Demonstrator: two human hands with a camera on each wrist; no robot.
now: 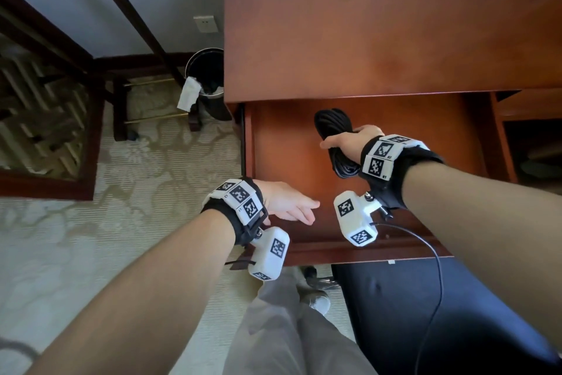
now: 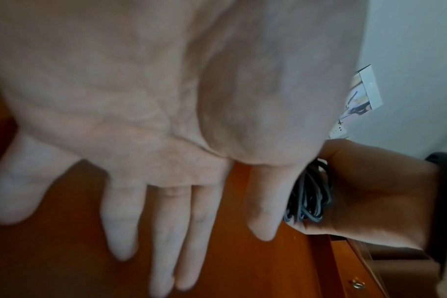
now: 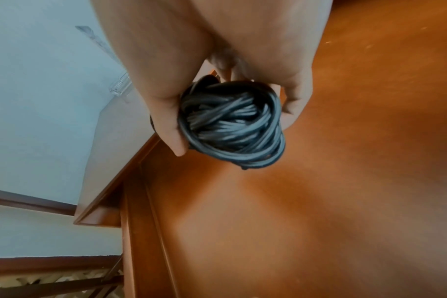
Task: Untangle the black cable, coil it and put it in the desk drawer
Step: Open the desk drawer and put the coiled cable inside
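The black cable (image 1: 333, 128) is wound into a tight coil. My right hand (image 1: 346, 143) grips it round the middle and holds it over the pulled-out desk drawer (image 1: 273, 143). In the right wrist view the coil (image 3: 232, 123) sits between thumb and curled fingers above the bare wooden drawer bottom (image 3: 293, 201). My left hand (image 1: 292, 202) hovers over the drawer's front left part with straight fingers, holding nothing. The left wrist view shows its spread fingers (image 2: 166, 231) above the wood, with the coil (image 2: 309, 199) in the right hand (image 2: 370, 191) beyond them.
The desk top (image 1: 380, 24) overhangs the drawer's back. A black bin (image 1: 206, 76) with white paper hanging out stands on the carpet left of the desk. A dark chair seat (image 1: 425, 314) sits below the drawer front. A thin wire (image 1: 431, 253) runs from the right wrist camera.
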